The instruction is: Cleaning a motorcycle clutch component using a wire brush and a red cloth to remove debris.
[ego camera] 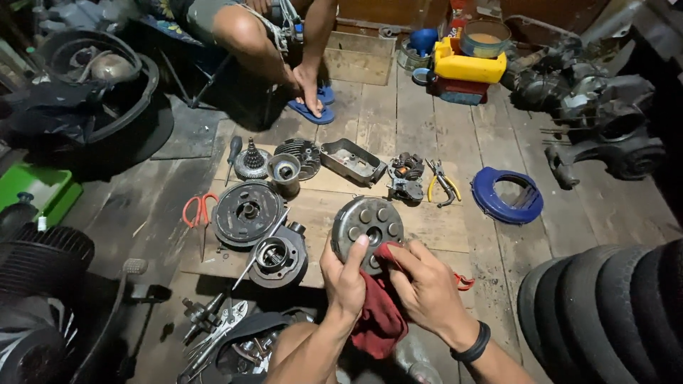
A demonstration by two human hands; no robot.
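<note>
You are holding a round metal clutch disc (368,230) up on its edge over the wooden board (441,222), tilted a little toward you so its ring of round bosses is facing the camera. Your left hand (343,279) is gripping the disc at its lower rim, fingers closed on it and the thumb reaching up across its face toward the centre hole. Your right hand (425,286) is pinching a red rag (379,316) — fingers pressed together on the cloth — and pushing its upper corner against the lower right of the disc, while the rest of the rag is hanging down between your wrists.

Just left of the disc a dark round cover plate (247,212) is lying flat on the board, and near it, toward you, a smaller housing with a shaft (277,257) is resting. Red-handled scissors (199,212) are lying at the board's left edge. Farther back, yellow-handled pliers (442,183) are sitting beside a small grey part — well apart from your hands. A blue ring-shaped cover (508,195) is lying on the floor planks to the right. Another person's bare foot in a blue sandal (311,99) is resting beyond the board.
</note>
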